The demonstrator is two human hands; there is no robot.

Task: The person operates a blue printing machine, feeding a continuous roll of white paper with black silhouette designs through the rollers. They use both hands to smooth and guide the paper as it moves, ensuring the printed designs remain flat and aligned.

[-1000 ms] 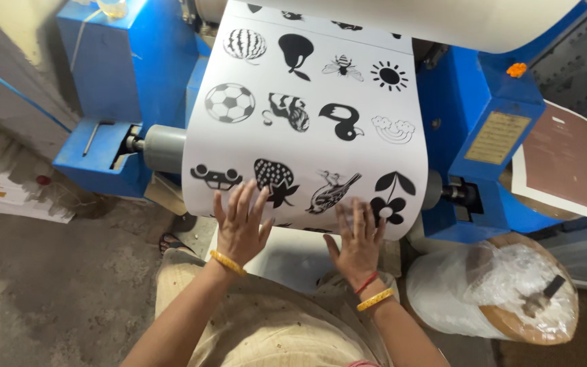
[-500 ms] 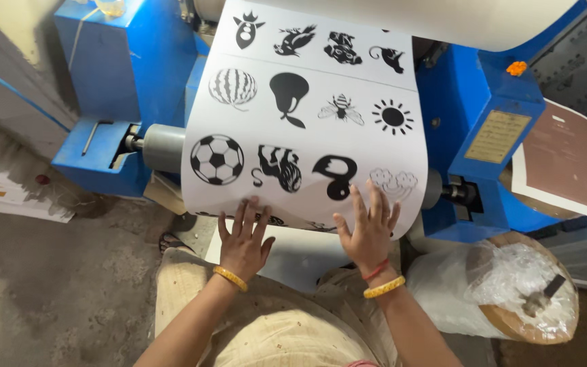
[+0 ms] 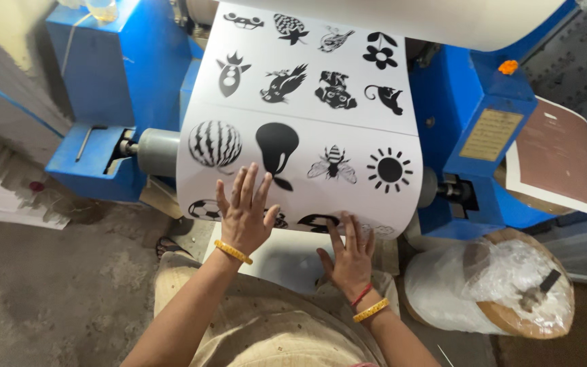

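A wide white sheet (image 3: 321,115) printed with black silhouettes of fruit, insects, a sun and a ball hangs down over the roller of a blue machine (image 3: 123,81). My left hand (image 3: 244,211) lies flat on the sheet with its fingers spread, just below a pear shape. Lower down, my right hand (image 3: 349,258) presses the sheet's bottom part with spread fingers. Both wrists wear yellow bangles. The lowest row of pictures is partly hidden by my hands and curls under.
A grey roller end (image 3: 157,151) sticks out at the machine's left side. A large roll wrapped in clear plastic (image 3: 490,285) stands on the floor at the right. A brown board with a white border (image 3: 558,163) leans at the far right. Bare concrete floor (image 3: 56,285) lies to the left.
The printed sheet has travelled downward; rows of pictures sit lower and new ones show at the top. My left hand has moved up the sheet, my right hand has slid down.
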